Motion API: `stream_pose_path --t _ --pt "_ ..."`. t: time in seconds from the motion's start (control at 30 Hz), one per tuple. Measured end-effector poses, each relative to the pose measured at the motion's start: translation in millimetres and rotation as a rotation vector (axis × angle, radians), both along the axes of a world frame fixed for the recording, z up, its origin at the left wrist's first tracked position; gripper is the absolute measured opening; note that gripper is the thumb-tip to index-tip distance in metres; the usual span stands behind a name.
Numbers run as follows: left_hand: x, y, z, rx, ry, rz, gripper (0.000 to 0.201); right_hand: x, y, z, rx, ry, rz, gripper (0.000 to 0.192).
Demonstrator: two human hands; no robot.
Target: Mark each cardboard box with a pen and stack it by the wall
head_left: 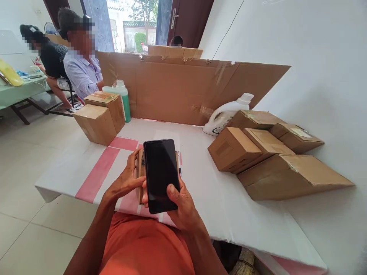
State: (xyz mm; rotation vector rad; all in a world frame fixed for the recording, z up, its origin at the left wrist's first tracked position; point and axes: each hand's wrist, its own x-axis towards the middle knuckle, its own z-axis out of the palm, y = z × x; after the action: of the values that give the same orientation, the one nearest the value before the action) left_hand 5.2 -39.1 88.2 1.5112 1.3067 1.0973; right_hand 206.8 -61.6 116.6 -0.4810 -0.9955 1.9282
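1. I hold the phone (pixel 161 175) upright in front of my body, with its dark screen turned to my face so I can look at it.
2. My right hand (pixel 183 208) grips the lower edge of the phone, and the thumb lies on the glass.
3. My left hand (pixel 126 179) closes around the left side, fingers curled behind it to keep it steady.
4. Both forearms come up from my lap, with the wrists just over the near edge of the bench (pixel 229 206).
5. A small cardboard piece (pixel 140 168) lies on the bench under my hands.
6. Brown boxes (pixel 258 152) lie to the right of my hands, and two more boxes (pixel 100 116) stand beyond them to the left.
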Motion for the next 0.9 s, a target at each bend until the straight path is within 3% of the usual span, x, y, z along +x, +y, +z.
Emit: stream_pose_path --t 0.43,0.73,0.9 --pt "-4.2 -0.6 -6.5 -0.009 0.017 -0.026 0.106 4.5 -6.6 -29.3 -0.109 -0.057 0.014 0.081" --pt "-3.4 -4.1 -3.1 -0.014 0.018 -0.022 0.106 8.3 -10.6 -35.8 -0.060 -0.084 -0.040 0.085" --pt "-0.9 -3.4 5.1 -0.032 -0.016 -0.046 0.107 22.9 -21.2 -37.8 -0.089 -0.064 -0.150 0.083"
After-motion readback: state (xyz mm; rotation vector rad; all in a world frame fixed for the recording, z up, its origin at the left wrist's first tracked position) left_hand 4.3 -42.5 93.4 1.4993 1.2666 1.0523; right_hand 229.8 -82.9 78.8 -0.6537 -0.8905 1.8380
